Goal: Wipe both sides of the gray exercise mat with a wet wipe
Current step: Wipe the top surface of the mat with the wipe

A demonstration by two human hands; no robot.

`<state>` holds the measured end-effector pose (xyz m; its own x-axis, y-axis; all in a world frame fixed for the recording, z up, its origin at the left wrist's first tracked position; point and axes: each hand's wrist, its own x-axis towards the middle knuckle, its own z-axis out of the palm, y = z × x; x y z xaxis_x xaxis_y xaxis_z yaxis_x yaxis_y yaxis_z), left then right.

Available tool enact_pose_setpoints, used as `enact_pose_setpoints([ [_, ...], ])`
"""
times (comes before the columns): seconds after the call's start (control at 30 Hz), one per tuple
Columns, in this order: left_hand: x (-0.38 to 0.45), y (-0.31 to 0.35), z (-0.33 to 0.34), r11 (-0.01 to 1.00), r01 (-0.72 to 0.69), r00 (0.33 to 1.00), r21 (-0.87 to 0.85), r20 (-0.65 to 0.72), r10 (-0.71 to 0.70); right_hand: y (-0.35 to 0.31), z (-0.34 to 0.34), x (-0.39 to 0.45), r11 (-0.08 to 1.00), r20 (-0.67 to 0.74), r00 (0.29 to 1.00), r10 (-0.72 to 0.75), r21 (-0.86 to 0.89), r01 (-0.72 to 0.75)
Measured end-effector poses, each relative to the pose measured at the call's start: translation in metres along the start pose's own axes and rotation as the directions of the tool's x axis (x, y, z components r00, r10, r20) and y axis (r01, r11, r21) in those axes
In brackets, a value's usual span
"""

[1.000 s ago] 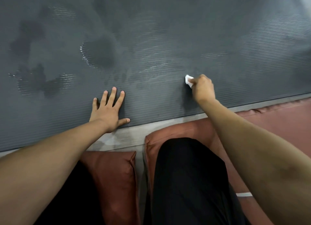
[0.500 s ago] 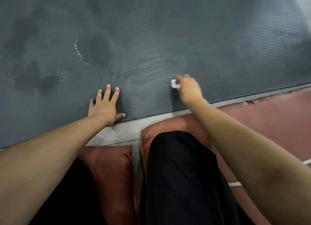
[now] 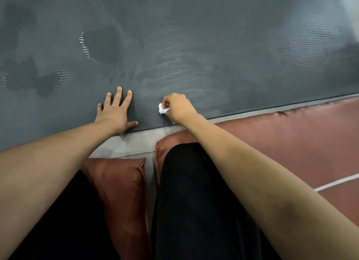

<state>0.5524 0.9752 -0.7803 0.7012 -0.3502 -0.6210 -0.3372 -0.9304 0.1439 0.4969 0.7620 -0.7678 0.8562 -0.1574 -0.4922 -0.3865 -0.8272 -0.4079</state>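
The gray exercise mat is streaked damp on this side, flattened by the spread-fingered left hand while the wet wipe is pinched by the right hand; the underside seemingly remains.

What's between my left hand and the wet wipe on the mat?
Head view: only a bare strip of ribbed gray mat separates the flat left hand from the wet wipe.

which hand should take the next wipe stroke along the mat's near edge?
Right. The right hand already pinches the wet wipe against the gray mat near its front edge. The left hand lies flat with spread fingers, bracing the mat, and holds no wipe.
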Motion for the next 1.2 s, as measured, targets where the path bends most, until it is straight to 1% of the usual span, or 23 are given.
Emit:
enact_pose_setpoints([
  [0.07,0.0,-0.002,0.001,1.0,-0.006,1.0,0.008,-0.004,0.006,0.046,-0.018,-0.01,0.984,-0.147,0.976,0.161,-0.053,-0.171],
  [0.1,0.0,-0.002,0.002,1.0,-0.009,1.0,0.01,-0.008,0.009,0.074,-0.031,-0.016,0.959,-0.212,0.941,0.263,-0.053,-0.28],
  [0.17,0.0,-0.002,0.003,1.0,-0.011,1.0,0.008,-0.018,0.011,0.122,-0.055,-0.027,0.882,-0.298,0.842,0.45,-0.003,-0.472],
  [0.2,0.0,-0.001,0.003,1.0,-0.01,1.0,0.005,-0.02,0.011,0.135,-0.062,-0.03,0.851,-0.317,0.804,0.504,0.024,-0.524],
  [0.23,-0.001,-0.001,0.003,1.0,-0.01,1.0,0.003,-0.02,0.01,0.139,-0.064,-0.03,0.839,-0.32,0.79,0.523,0.03,-0.544],
  [0.27,-0.001,-0.001,0.003,1.0,-0.009,1.0,0.003,-0.018,0.009,0.131,-0.063,-0.028,0.841,-0.314,0.795,0.519,0.021,-0.54],
  [0.33,-0.002,-0.001,0.004,1.0,-0.007,1.0,0.0,-0.015,0.007,0.096,-0.049,-0.022,0.878,-0.299,0.837,0.458,0.006,-0.479],
  [0.37,-0.002,-0.001,0.004,1.0,-0.007,1.0,-0.002,-0.015,0.007,0.073,-0.038,-0.017,0.907,-0.275,0.873,0.403,-0.003,-0.42],
  [0.43,-0.003,0.0,0.004,1.0,-0.006,1.0,-0.007,-0.012,0.006,0.02,-0.016,-0.007,0.956,-0.14,0.948,0.286,-0.025,-0.292],
  [0.47,-0.003,0.001,0.003,1.0,-0.004,1.0,-0.011,-0.012,0.004,-0.007,-0.005,-0.002,0.974,-0.057,0.974,0.22,-0.034,-0.222],
  [0.53,-0.003,0.002,0.001,1.0,-0.001,1.0,-0.007,-0.011,0.001,-0.05,0.013,0.005,0.996,0.082,0.994,0.071,-0.067,-0.066],
  [0.57,-0.003,0.001,0.0,1.0,-0.002,1.0,0.005,-0.017,0.002,-0.063,0.019,0.005,0.994,0.115,0.993,-0.007,-0.11,0.019],
  [0.6,-0.003,0.0,-0.001,1.0,-0.003,1.0,0.025,-0.029,0.003,-0.07,0.023,0.004,0.982,0.118,0.991,-0.07,-0.165,0.089],
  [0.63,-0.004,-0.001,-0.003,0.999,-0.004,0.999,0.048,-0.042,0.006,-0.07,0.025,0.003,0.97,0.102,0.988,-0.114,-0.205,0.133],
  [0.7,-0.004,-0.002,-0.007,0.996,-0.023,0.998,0.084,-0.061,0.029,-0.062,0.023,0.0,0.963,0.042,0.986,-0.163,-0.21,0.168],
  [0.8,-0.003,-0.008,-0.012,0.991,-0.075,0.994,0.11,-0.075,0.083,-0.051,0.011,0.015,0.97,-0.047,0.986,-0.162,-0.189,0.151],
  [0.83,-0.001,-0.012,-0.014,0.988,-0.103,0.988,0.116,-0.099,0.114,-0.05,0.005,0.024,0.971,-0.073,0.984,-0.165,-0.189,0.148],
  [0.9,0.004,-0.023,-0.016,0.977,-0.156,0.962,0.147,-0.202,0.184,-0.054,-0.002,0.043,0.964,-0.105,0.973,-0.206,-0.195,0.183],
  [1.0,0.016,-0.039,-0.021,0.97,-0.22,0.899,0.107,-0.364,0.244,-0.065,-0.006,0.074,0.961,-0.168,0.955,-0.243,-0.173,0.214],
  [1.1,0.039,-0.055,-0.026,0.976,-0.207,0.843,0.064,-0.495,0.211,-0.076,-0.011,0.107,0.966,-0.236,0.941,-0.243,-0.149,0.212],
  [1.2,0.064,-0.077,-0.04,0.99,-0.138,0.823,0.04,-0.551,0.137,-0.087,-0.019,0.14,0.965,-0.294,0.922,-0.252,-0.141,0.219],
])
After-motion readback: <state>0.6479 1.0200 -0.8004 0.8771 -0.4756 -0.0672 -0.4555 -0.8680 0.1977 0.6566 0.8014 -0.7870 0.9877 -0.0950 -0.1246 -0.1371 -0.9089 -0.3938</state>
